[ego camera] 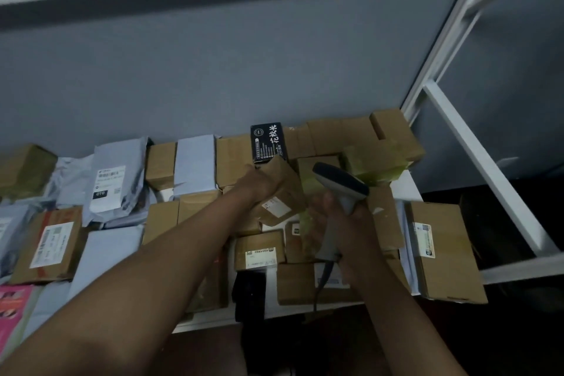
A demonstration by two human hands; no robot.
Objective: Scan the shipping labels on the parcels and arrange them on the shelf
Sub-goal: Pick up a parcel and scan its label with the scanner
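Right hand (341,217): clamped on scanner (338,192), head aimed up-left. Left hand (259,185): grips small brown parcel (282,192) just left of the scanner, tilted, label (276,206) facing it (long axis running up-left). Beyond: shelf (409,183) packed with boxes.

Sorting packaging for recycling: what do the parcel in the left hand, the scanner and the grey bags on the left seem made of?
Parcel: brown corrugated cardboard, matte, with a white paper label. Scanner: probably moulded plastic, dark head and grey handle with a smooth dull sheen. Grey bags: likely thin plastic mailers, wrinkled and faintly glossy.
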